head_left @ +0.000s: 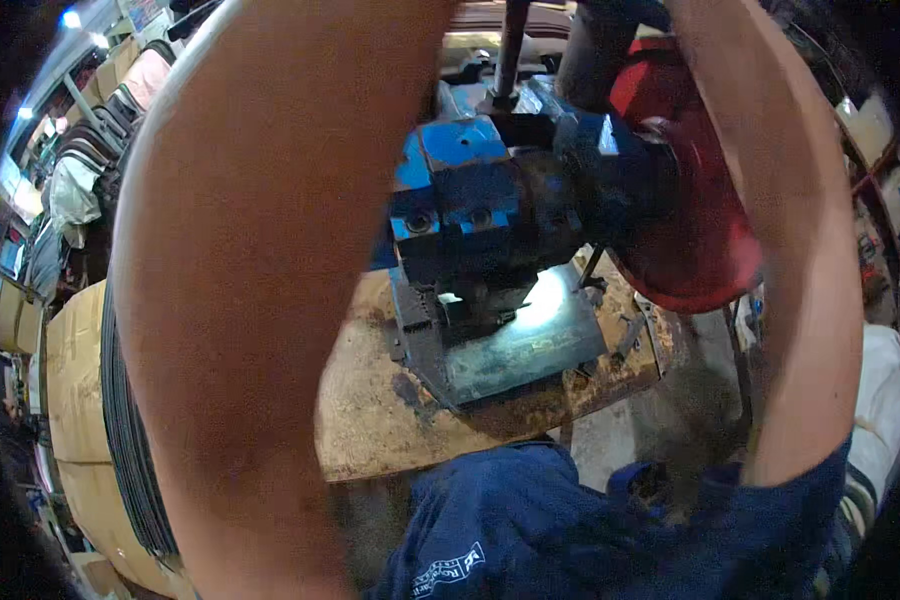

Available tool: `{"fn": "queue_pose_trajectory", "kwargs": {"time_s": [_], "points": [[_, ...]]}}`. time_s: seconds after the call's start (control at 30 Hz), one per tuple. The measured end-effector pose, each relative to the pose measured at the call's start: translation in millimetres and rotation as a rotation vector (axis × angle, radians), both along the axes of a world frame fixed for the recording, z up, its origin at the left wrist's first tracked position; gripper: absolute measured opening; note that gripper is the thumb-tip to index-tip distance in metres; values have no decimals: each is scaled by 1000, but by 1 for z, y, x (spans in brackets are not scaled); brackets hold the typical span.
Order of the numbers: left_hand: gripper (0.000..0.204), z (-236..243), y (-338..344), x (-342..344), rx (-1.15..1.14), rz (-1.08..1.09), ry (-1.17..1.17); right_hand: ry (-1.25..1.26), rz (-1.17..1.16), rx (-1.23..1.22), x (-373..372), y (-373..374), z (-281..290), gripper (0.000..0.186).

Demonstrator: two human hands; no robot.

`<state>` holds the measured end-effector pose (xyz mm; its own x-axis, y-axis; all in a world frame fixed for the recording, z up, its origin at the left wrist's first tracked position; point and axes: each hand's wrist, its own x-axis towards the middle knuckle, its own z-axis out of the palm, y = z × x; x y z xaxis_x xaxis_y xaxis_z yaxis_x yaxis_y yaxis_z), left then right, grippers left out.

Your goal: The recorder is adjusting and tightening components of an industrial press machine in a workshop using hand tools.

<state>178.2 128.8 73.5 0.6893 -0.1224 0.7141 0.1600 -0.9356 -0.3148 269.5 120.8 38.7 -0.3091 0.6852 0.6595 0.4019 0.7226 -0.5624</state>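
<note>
Both my forearms reach up past the top edge of the head view, so my left hand and my right hand are out of sight. My left forearm [250, 300] fills much of the left half, while my right forearm [815, 270] rises along the right. Between them stands a blue and black metal machine [465, 145] with bolted blocks on its front. A large red wheel [685, 245] sits at its right side, beside my right forearm. Below the machine head lies a flat metal plate [520, 360], brightly lit at its back. What my hands touch is hidden.
The plate rests on a worn wooden tabletop [360, 430]. A large cardboard box [75, 400] stands at the left, with dark stacked strips [125, 420] against it. Crowded shelves [875, 190] line the right. My dark blue clothing [530, 510] is close to the table's front edge.
</note>
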Motion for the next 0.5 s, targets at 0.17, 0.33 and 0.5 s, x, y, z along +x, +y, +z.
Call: {"fn": "queue_pose_trajectory", "kwargs": {"time_s": [0.17, 0.33, 0.5], "points": [[52, 6, -25, -21, -610, -56, 317, 29, -80, -27, 32, -18, -20, 60], [69, 21, -36, -13, -473, -163, 632, 26, -61, 29, 19, -26, -5, 60], [58, 17, -73, 9, -318, 361, 369, 31, -74, 72, 13, -40, 5, 59]]}}
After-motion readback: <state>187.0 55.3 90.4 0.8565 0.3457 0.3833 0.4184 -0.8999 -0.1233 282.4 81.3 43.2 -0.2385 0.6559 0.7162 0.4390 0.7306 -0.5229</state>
